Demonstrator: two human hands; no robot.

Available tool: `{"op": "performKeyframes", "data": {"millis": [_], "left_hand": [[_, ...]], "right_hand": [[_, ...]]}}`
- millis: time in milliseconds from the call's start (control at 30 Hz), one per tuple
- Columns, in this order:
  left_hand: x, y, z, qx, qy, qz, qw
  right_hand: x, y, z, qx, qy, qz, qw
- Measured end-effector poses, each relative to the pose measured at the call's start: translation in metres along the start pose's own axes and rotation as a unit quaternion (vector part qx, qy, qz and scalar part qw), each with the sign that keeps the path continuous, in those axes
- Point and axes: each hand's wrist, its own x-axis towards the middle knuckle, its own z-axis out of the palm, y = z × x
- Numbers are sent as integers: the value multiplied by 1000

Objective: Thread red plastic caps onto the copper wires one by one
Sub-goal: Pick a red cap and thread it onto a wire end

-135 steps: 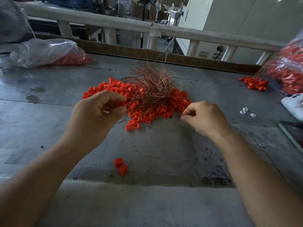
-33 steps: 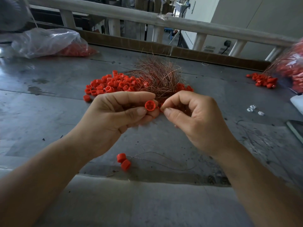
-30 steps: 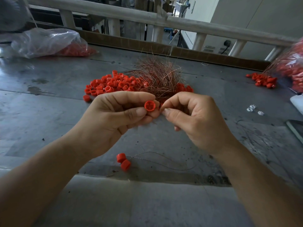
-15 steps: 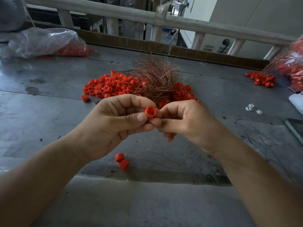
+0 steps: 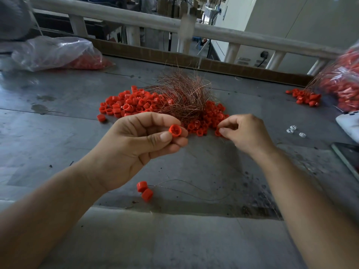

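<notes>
Pinching red cap (image 5: pixel 175 130) between thumb and fingertips of my left hand (image 5: pixel 136 144), raised above table (image 5: pixel 58 142), in front of copper wires (image 5: pixel 184 96) heaped over cap pile (image 5: pixel 132 103), hiding its middle. My right hand (image 5: pixel 244 133) beside, apart from cap: thumb and forefinger pressed together, wire between them too fine to make out. Two loose caps (image 5: pixel 144 191) and thin strand (image 5: pixel 194 193) nearer me. Plastic bag (image 5: pixel 54 53) far left; second bag (image 5: pixel 345 82) cut off at right edge.
</notes>
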Motion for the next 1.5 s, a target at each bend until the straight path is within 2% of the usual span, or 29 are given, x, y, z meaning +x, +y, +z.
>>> {"op": "performKeyframes", "data": {"millis": [133,367,433,467,533,600,667,700,767,933,1233,1500], "left_hand": [[0,-1,1,1,-4,-3,1000],[0,-3,1,10,-8,-5,1000],[0,-3,1,13,-11,-4,1000],[0,-3,0,15,-11,-4,1000],[0,-3,0,20,-7,-7,1000],[0,-4,-1,28,-5,-12,1000],[0,-5,0,35,-4,-17,999],[0,-5,0,38,-2,-19,999],[0,-5,0,43,2,-21,999],[1,-5,1,56,8,-24,998],[1,-5,1,70,12,-25,997],[1,-4,4,77,30,-32,996]], "right_hand": [[-1,-1,5,-29,-32,-7,999],[-1,-2,4,-38,-30,-30,998],[-1,-4,0,12,-33,-9,999],[-1,-6,-4,78,-39,10,996],[-5,-15,-15,268,-71,43,960],[-12,-26,-24,431,-122,61,892],[-19,-36,-28,513,-179,64,837],[-21,-41,-28,531,-202,62,821],[-26,-48,-26,544,-232,57,804],[-33,-56,-21,554,-264,52,788],[-37,-61,-15,546,-280,33,789],[-37,-60,-14,565,-286,34,773]]}}
